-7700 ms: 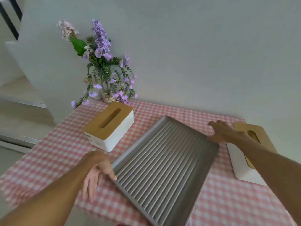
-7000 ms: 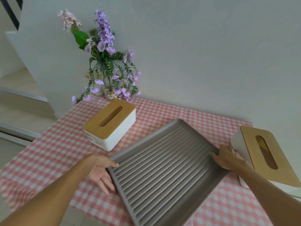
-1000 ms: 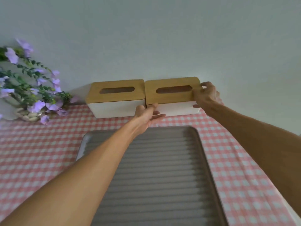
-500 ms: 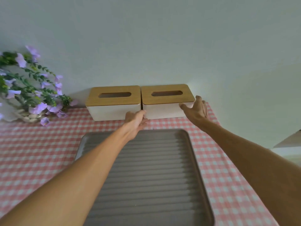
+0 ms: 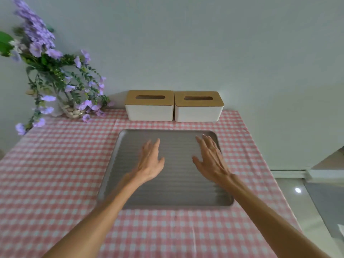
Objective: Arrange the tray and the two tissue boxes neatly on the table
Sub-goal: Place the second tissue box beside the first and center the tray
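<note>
Two white tissue boxes with wooden lids stand side by side against the wall, the left box (image 5: 149, 105) touching the right box (image 5: 198, 106). A grey ribbed tray (image 5: 176, 190) lies square on the checked cloth just in front of them. My left hand (image 5: 151, 160) hovers over the tray's middle, fingers spread, holding nothing. My right hand (image 5: 210, 158) hovers over the tray's right part, also spread and empty. Both hands are apart from the boxes.
A vase of purple flowers (image 5: 55, 81) stands at the back left corner. The pink checked tablecloth (image 5: 55, 164) covers the table, whose right edge (image 5: 268, 164) drops to a shiny floor. The wall runs directly behind the boxes.
Both hands have let go of the right tissue box and drawn back over the tray. The view has pulled back and now shows more of the table.
</note>
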